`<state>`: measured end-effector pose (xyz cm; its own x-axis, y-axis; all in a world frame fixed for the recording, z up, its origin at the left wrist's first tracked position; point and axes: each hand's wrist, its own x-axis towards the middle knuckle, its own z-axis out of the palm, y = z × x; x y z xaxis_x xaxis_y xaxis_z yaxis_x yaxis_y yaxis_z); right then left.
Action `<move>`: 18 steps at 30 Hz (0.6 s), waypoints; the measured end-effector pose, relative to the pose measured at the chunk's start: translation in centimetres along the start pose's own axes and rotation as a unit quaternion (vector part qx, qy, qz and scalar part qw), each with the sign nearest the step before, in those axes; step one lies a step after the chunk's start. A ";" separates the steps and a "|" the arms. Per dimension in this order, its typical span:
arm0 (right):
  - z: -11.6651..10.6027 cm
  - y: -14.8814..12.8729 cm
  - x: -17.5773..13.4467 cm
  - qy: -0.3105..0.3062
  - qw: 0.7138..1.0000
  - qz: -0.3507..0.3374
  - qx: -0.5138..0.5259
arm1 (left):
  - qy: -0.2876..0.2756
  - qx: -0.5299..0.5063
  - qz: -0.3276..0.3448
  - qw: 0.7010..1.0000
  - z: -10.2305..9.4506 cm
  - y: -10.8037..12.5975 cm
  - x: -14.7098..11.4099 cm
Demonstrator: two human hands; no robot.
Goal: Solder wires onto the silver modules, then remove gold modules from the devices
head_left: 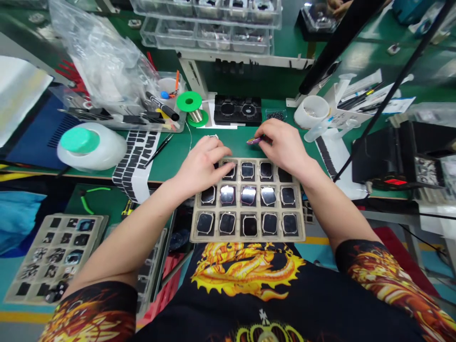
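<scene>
A beige compartment tray (249, 184) rests at the bench's front edge, several smartwatch cases with dark screens (248, 194) lying in its cells. My left hand (204, 160) is over its far left corner, thumb and index finger apart above a watch (230, 170) in the far row. Whether they touch it cannot be told. Beyond the tray's far edge, my right hand (281, 145) pinches a small purple object (253, 141) of a kind I cannot make out. The far-right cell (285, 175), partly behind my right wrist, looks dark.
Behind my hands stand a green solder spool (190, 101), a black fixture (237, 110) and a white cup (311, 112). A white bottle (91, 146) and tweezers (159, 150) are at left. A black arm (331, 47) slants overhead. Another person's hand (338, 7) shows at the far side.
</scene>
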<state>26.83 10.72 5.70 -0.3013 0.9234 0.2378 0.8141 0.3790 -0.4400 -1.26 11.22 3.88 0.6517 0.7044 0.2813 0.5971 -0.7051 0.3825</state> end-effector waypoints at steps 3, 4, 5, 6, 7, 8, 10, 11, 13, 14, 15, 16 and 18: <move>1.6 1.5 0.6 -0.032 0.999 -0.012 0.005 | -0.054 0.006 0.020 0.998 0.2 0.5 -0.5; 1.7 1.9 0.6 -0.037 0.999 -0.007 -0.003 | -0.069 0.014 0.022 0.997 0.2 0.5 -0.5; 1.7 2.2 0.6 -0.037 0.999 0.000 -0.016 | -0.080 0.025 0.021 0.996 0.2 0.5 -0.6; 1.6 2.4 0.5 -0.037 0.999 0.008 -0.034 | -0.090 0.035 0.019 0.995 0.1 0.4 -0.5; 1.4 2.6 0.3 -0.039 0.997 0.019 -0.058 | -0.098 0.045 0.017 0.994 -0.1 0.4 -0.5; 1.2 2.6 0.2 -0.043 0.995 0.034 -0.085 | -0.105 0.053 0.014 0.993 -0.2 0.4 -0.4; 0.7 2.3 0.1 -0.059 0.987 0.068 -0.133 | -0.120 0.070 0.012 0.990 -0.7 0.5 -0.2; 0.5 2.0 0.2 -0.068 0.982 0.086 -0.152 | -0.130 0.079 0.013 0.988 -0.8 0.6 -0.1; 0.3 1.1 0.4 -0.086 0.973 0.113 -0.181 | -0.148 0.102 0.017 0.984 -1.1 0.9 0.2; 0.3 0.6 0.6 -0.096 0.969 0.119 -0.192 | -0.155 0.113 0.017 0.981 -1.2 1.0 0.3; 0.4 0.1 0.9 -0.107 0.966 0.120 -0.202 | -0.161 0.121 0.017 0.979 -1.2 1.1 0.4; 0.6 -0.5 1.3 -0.118 0.964 0.114 -0.211 | -0.165 0.124 0.017 0.978 -1.2 1.2 0.6; 1.2 -1.4 2.2 -0.138 0.963 0.084 -0.217 | -0.172 0.115 0.017 0.978 -1.2 1.2 0.7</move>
<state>24.44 12.28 5.84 -0.2188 0.9731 -0.0715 0.9756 0.2168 -0.0342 -0.64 11.01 5.58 0.7685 0.6388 -0.0367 0.6356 -0.7556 0.1585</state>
